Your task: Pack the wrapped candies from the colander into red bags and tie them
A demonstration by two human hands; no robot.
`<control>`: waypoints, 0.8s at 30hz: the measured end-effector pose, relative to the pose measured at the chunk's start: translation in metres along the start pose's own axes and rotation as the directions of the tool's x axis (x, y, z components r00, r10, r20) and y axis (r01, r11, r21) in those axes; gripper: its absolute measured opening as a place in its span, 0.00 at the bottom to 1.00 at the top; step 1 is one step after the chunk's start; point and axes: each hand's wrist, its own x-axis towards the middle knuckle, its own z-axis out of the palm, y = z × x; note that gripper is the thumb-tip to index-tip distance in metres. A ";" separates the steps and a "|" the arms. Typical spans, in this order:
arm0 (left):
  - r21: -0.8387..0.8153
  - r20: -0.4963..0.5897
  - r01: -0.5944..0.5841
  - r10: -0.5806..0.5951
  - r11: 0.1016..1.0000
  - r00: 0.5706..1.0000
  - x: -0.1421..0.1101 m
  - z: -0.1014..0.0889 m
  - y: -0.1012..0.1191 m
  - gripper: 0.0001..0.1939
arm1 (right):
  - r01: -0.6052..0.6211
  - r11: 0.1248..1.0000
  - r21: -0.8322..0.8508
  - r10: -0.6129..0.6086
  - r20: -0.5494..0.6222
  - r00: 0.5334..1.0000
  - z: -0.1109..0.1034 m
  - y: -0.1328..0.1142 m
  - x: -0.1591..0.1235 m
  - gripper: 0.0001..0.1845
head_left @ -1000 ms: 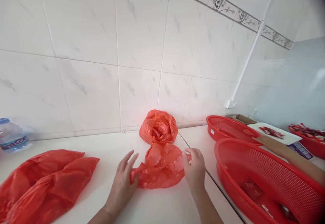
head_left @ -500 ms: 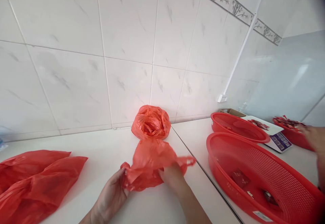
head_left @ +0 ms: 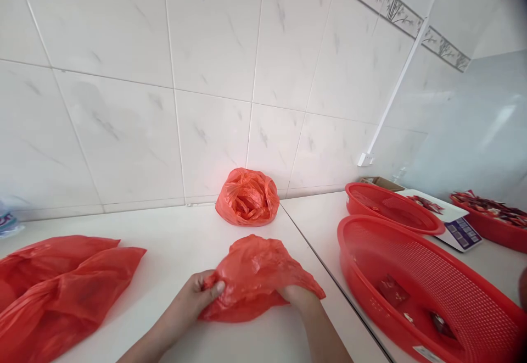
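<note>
A crumpled red plastic bag point(head_left: 257, 275) is held just above the white table in front of me. My left hand point(head_left: 201, 291) pinches its left edge, with the thumb on top. My right hand point(head_left: 302, 297) reaches into the bag's lower right side, and its fingers are hidden under the red film. Behind it, near the wall, stands another red plastic bag point(head_left: 248, 201) with crumpled red plastic inside. Two more red bags point(head_left: 82, 291) lie at the left, looking full, their contents hidden.
At the right a large red plastic basket point(head_left: 354, 275) holds a few small packets. Beyond it are a shallower red basket point(head_left: 395, 209), a weighing scale point(head_left: 463, 234) with packets on top, and a red tub point(head_left: 486, 225) full of packets. A tiled wall point(head_left: 214, 149) closes the back.
The bag has flattened and spread to the right, and its loose handle has dropped. My left thumb now presses on top of it. Another person's arm at the right has mostly left view.
</note>
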 end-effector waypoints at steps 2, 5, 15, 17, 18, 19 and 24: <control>-0.200 -0.063 0.042 -0.055 0.979 0.996 0.000 -0.004 0.002 0.17 | -0.096 0.991 -0.098 0.110 0.142 0.984 -0.008 -0.012 -0.005 0.18; -0.507 -0.186 0.072 -0.191 0.859 0.964 0.000 -0.011 0.008 0.15 | -0.032 0.992 -0.120 0.072 0.337 0.939 -0.019 -0.026 -0.011 0.16; -0.596 0.002 0.104 -0.128 0.796 0.992 -0.005 -0.009 0.010 0.17 | 0.102 0.923 0.371 -0.304 0.538 0.786 -0.037 -0.013 -0.004 0.14; -0.516 0.037 0.086 -0.079 0.852 0.996 -0.006 -0.003 0.012 0.18 | 0.075 0.895 0.439 -0.314 0.502 0.805 -0.035 -0.002 0.003 0.17; -0.473 0.041 0.108 -0.100 0.875 0.994 -0.007 0.000 0.012 0.17 | 0.055 0.873 0.484 -0.321 0.487 0.813 -0.033 0.004 0.006 0.18; -0.440 0.028 0.146 -0.149 0.886 0.988 -0.006 0.003 0.013 0.15 | 0.029 0.845 0.534 -0.330 0.477 0.815 -0.031 0.010 0.010 0.20; -0.442 -0.090 0.297 -0.371 0.846 0.924 -0.006 0.019 0.011 0.16 | -0.062 0.759 0.648 -0.357 0.494 0.792 -0.015 0.029 0.023 0.26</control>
